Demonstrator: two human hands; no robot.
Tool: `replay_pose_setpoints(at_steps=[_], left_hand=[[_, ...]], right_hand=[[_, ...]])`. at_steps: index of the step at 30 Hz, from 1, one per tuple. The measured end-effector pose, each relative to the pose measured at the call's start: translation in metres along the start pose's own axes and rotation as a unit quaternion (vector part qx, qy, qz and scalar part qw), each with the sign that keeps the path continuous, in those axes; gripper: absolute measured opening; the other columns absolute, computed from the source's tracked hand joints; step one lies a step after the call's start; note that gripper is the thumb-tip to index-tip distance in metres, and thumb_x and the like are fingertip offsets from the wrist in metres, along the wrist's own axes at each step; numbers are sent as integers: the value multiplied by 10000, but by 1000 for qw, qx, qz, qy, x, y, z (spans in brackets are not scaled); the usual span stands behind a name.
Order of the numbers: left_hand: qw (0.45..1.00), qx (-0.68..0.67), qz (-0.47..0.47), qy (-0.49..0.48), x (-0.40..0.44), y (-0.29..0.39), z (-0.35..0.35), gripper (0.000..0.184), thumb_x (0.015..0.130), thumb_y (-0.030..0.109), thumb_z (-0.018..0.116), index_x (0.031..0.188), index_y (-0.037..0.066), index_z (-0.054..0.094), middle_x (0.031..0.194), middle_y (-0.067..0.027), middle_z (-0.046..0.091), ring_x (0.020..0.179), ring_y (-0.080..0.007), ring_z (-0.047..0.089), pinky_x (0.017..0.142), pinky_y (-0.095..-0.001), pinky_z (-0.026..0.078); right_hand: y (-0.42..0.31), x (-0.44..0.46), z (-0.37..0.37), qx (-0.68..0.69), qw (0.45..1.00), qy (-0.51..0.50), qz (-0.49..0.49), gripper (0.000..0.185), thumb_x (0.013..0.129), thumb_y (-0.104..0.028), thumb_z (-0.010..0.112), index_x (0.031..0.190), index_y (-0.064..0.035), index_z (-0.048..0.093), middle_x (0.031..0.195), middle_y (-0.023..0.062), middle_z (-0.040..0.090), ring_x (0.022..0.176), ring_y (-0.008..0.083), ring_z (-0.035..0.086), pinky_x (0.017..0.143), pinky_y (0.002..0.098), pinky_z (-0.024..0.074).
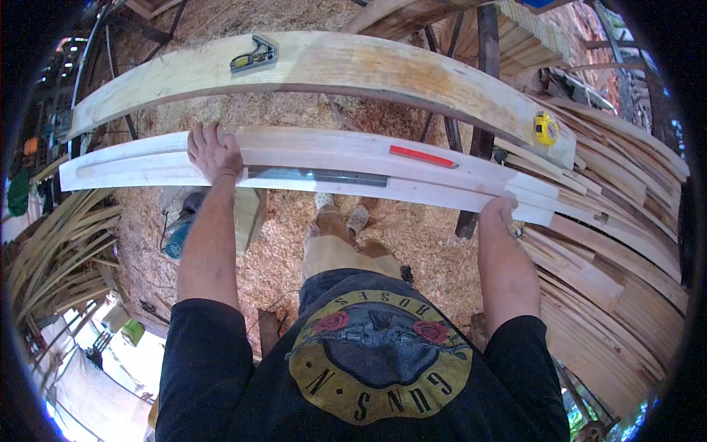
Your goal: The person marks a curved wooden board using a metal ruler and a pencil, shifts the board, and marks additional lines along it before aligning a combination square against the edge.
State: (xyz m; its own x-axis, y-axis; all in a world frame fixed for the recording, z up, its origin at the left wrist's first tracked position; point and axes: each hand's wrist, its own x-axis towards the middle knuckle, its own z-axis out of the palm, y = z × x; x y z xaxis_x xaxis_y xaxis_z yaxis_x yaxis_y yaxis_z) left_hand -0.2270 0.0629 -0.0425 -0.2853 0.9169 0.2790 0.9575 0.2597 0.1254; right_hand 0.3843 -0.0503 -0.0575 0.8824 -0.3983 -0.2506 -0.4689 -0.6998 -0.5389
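Note:
A long pale board [317, 147] lies across the view in front of me, with a narrower strip along its near side. My left hand [214, 152] rests over the board's left part, its fingers curled on the top face. At the right part, my right hand [498, 211] is on the near edge, its fingers mostly hidden by the hand and wood. Between the hands lie a dark metal ruler [317, 176] and a red flat pencil-like piece [422, 156].
Beyond is a thicker plank [353, 66] bearing a combination square [254, 55] and a yellow tape measure [546, 128]. Stacked boards [618, 295] fill the right side. Thin strips [59, 258] and a teal power tool [177, 239] are at left. Wood shavings cover the ground.

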Motion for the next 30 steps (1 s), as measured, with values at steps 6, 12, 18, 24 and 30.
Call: replay_pose_setpoints(at_steps=[6,12,18,24,30], left_hand=[[1000,1,5,2,0,-2,1,477,883,375,534,1297,174,658,1503,-131,499,1431,-353,364,1200,-513,241],[1000,-2,5,6,0,-2,3,470,882,362,536,1297,177,657,1507,-129,496,1434,-354,363,1202,-514,238],[1000,-1,2,6,0,-3,5,462,885,358,540,1296,181,657,1515,-125,490,1439,-353,358,1204,-512,238],[1000,4,3,0,0,-3,3,463,892,362,540,1301,178,653,1520,-123,485,1445,-352,351,1207,-510,237],[1000,5,6,4,-1,-4,5,462,891,361,550,1303,177,651,1519,-124,486,1445,-350,352,1206,-511,238]], right_hand=[[-7,-19,-16,-46,999,0,-13,771,931,-466,353,1259,186,602,1286,338,636,1270,452,593,1143,460,430],[3,4,2,-8,999,38,-20,730,922,-480,461,1184,180,631,1173,369,669,1158,493,649,1062,533,485],[5,11,4,-40,998,44,-22,730,920,-492,467,1170,173,635,1159,373,671,1149,501,650,1050,543,488],[1,3,-2,-17,999,43,-4,706,908,-479,473,1160,159,640,1160,372,671,1134,491,660,1030,543,502],[-1,-4,-6,-23,1000,1,-19,804,936,-476,344,1299,211,553,1326,371,593,1323,471,542,1203,464,351]])
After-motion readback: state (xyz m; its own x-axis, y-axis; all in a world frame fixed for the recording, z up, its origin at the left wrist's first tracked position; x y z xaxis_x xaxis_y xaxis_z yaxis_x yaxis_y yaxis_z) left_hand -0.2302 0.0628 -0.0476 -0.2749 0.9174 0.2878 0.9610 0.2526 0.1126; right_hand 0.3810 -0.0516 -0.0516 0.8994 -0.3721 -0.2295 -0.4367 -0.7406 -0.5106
